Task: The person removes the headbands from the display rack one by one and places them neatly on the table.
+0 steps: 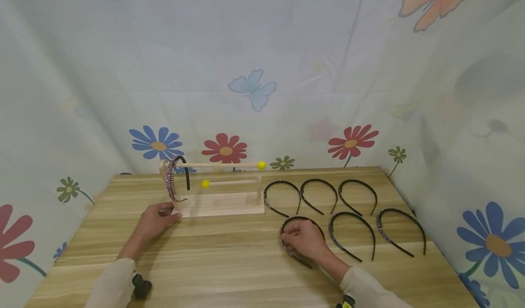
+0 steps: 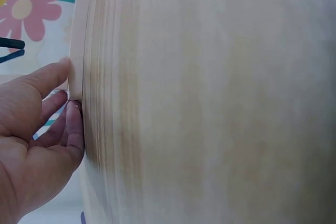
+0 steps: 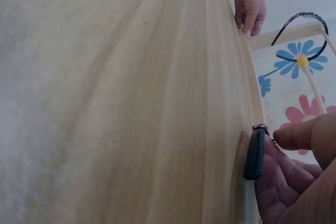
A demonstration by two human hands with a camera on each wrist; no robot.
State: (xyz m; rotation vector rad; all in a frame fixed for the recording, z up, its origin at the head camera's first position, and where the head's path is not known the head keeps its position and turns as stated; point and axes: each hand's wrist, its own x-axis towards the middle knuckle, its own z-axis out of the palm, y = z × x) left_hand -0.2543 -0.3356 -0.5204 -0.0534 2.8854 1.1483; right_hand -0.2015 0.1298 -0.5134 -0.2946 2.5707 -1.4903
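Observation:
A wooden rack (image 1: 223, 206) with a flat base and two yellow-tipped rods stands at the table's left rear. One headband (image 1: 170, 180), beaded and toothed, hangs on its upper rod near the left end. My left hand (image 1: 156, 221) grips the left end of the rack's base between thumb and fingers, also visible in the left wrist view. To the right, my right hand (image 1: 304, 240) pinches a black beaded headband (image 1: 285, 249) by its left side, low over the table. In the right wrist view the end of this headband (image 3: 254, 154) shows beside the fingers.
Several more black headbands lie right of the rack in two rows, among them a rear one (image 1: 319, 180) and a front one (image 1: 352, 214). The wood-grain table (image 1: 229, 271) meets a flower-printed cloth (image 1: 295, 130) behind it and at the sides.

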